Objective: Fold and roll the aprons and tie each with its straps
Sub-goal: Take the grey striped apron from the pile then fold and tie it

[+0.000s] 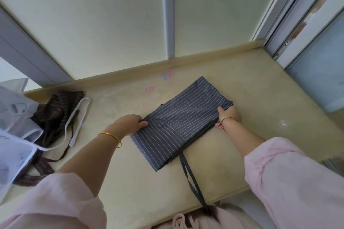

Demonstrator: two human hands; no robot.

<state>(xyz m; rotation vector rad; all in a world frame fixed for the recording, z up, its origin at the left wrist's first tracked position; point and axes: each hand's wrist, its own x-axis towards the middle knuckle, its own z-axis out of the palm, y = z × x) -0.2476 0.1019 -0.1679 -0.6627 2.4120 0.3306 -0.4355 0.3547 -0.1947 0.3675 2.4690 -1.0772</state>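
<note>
A grey apron with thin white stripes (178, 117) lies folded into a long rectangle on the beige counter (251, 89). My left hand (130, 121) pinches its left edge, fingers curled over the cloth. At the apron's right edge my right hand (228, 115) grips the fold. Its dark grey straps (191, 180) trail from the near end over the counter's front edge.
A brown striped apron (59, 109) lies bunched at the left with its straps spread out. Beside it sits a white mesh bag (14, 117) with white straps. A low ledge and frosted window panels back the counter. Small pink and blue stickers (167, 76) mark the surface.
</note>
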